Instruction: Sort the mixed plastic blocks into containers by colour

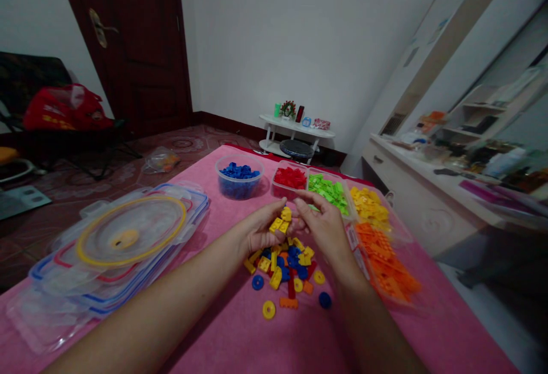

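Observation:
Several yellow toy bricks (pixel 279 224) rest in my left hand (pixel 262 228), its palm turned up and fingers curled around them. Just to the right, my right hand (pixel 322 221) has its thumb and fingers drawn together close to the left fingertips. Whatever it may pinch is too small or hidden to make out. Below both hands lies a loose pile of mixed bricks (pixel 282 268) in yellow, blue, red and orange. Around the pile's near side are a yellow ring-shaped piece (pixel 269 309), a blue wheel (pixel 325 300) and an orange brick (pixel 288 303).
Clear tubs hold blue bricks (pixel 240 171), red bricks (pixel 290 177), green bricks (pixel 329 191), yellow bricks (pixel 369 205) and orange bricks (pixel 383 260) beyond and right of my hands. Stacked plastic lids (pixel 128 242) lie on the left of the pink-covered table (pixel 240 328).

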A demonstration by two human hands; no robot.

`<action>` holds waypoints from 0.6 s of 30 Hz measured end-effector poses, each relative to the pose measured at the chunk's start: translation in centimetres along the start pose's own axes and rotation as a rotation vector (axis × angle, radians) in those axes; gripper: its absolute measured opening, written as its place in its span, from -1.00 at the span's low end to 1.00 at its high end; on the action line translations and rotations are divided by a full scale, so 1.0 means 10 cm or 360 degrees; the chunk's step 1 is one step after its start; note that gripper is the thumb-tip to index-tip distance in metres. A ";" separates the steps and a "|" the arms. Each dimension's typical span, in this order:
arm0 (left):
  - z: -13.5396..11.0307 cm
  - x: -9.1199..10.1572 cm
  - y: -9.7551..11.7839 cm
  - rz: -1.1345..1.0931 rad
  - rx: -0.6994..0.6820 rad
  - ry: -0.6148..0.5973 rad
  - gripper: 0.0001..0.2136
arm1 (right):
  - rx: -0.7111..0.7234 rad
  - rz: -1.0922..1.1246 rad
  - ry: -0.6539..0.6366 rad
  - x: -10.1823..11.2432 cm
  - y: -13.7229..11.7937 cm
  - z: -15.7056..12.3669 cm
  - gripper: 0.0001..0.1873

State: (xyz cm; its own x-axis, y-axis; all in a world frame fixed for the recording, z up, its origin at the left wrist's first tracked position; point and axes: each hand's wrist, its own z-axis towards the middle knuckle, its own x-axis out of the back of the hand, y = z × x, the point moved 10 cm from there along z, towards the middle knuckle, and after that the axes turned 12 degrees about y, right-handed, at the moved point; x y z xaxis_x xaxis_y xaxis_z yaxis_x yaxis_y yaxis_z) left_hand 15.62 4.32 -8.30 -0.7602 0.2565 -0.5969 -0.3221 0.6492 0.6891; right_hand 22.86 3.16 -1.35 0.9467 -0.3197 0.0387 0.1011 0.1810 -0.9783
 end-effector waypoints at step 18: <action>-0.73 -0.41 0.70 0.1362 -0.1901 0.0400 -0.64 | -0.0569 0.0808 0.0210 -0.10 0.69 -0.03 -0.72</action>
State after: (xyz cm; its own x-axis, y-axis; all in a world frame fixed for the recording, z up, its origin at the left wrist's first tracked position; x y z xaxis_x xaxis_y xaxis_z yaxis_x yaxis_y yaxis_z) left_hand 12.39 2.61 2.01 -0.9877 0.0395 0.1512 0.0948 -0.6180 0.7804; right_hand 22.55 4.39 -8.17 0.8020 -0.3917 -0.4510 -0.4804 0.0257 -0.8767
